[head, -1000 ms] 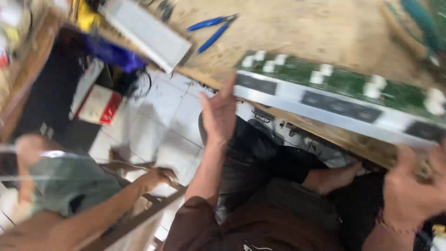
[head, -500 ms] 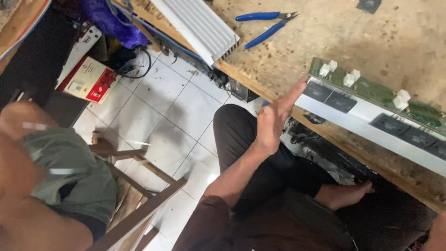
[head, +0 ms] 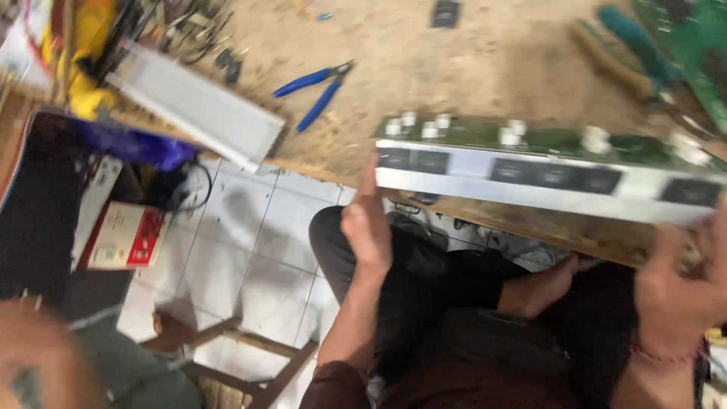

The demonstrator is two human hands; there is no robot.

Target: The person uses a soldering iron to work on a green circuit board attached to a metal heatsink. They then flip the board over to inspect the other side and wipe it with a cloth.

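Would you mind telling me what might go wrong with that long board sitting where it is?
The long aluminium strip with the green circuit board lies at the workbench edge, so it might slip onto the person's lap. The left hand touches only its end with flat fingers, and the right hand looks to hold the other end, blurred, so the grip may be weak. The blue pliers nearby could get knocked.

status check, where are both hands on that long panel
Left hand open, flat against left end of long metal panel. Right hand gripping its right end. Panel at workbench edge; blue pliers well apart.
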